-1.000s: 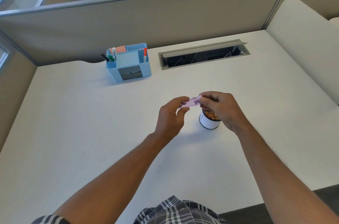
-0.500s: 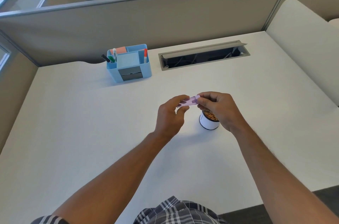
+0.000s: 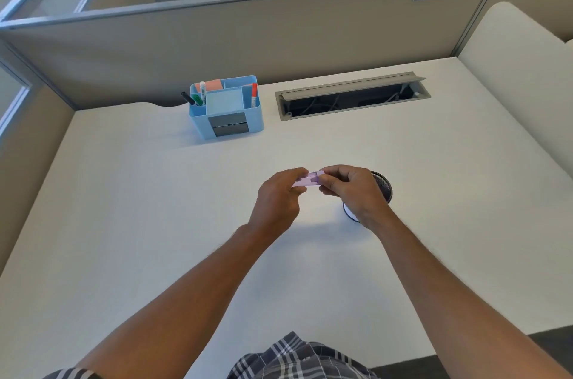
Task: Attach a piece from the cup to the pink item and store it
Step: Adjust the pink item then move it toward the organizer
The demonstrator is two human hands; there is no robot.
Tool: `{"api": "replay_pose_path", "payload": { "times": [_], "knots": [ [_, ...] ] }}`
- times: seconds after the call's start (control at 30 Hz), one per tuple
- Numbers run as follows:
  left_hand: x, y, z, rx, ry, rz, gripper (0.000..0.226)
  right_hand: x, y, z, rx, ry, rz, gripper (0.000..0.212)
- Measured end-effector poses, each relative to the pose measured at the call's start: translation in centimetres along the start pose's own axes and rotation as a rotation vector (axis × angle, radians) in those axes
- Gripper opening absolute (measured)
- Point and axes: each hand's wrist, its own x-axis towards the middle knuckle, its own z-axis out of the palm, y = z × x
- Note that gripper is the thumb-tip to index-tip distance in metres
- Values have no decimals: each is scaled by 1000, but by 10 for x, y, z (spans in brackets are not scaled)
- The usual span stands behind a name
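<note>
Both hands pinch the pink item (image 3: 307,179): left hand (image 3: 279,198) grasps one end, right hand (image 3: 353,192) the other, cup (image 3: 383,185) under the right fingers. Attaching appears underway; piece hidden. Next: seat it, then reach for the organizer (image 3: 226,109).

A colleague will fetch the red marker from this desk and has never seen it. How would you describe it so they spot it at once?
On the white desk, find the light blue organizer standing near the back partition, left of the open cable tray. The red marker stands upright in its right-hand compartment. It is the only red pen there; the other pens, green, white and black, are in the left corner.
</note>
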Motion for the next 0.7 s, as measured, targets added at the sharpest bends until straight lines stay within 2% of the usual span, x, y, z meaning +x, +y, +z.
{"api": "replay_pose_path", "payload": {
  "times": [0.13,0.3,0.47,0.63,0.7],
  "knots": [
    [-8,-16,-15,171,-7,109,30,5,13,28,-13,-10,26,20],
    [-11,-46,-36,244,0,100,19,19,27,71,-96,-15,32,10],
    [-2,-87,-58,321,19,15,24,39,44,111,-425,-46,-31,46],
    [35,-112,-82,398,25,-39,31,58,65,142,-850,-188,-158,60],
    [53,-118,-90,396,31,-53,31,65,73,150,-949,-230,-182,60]
  ]
}}
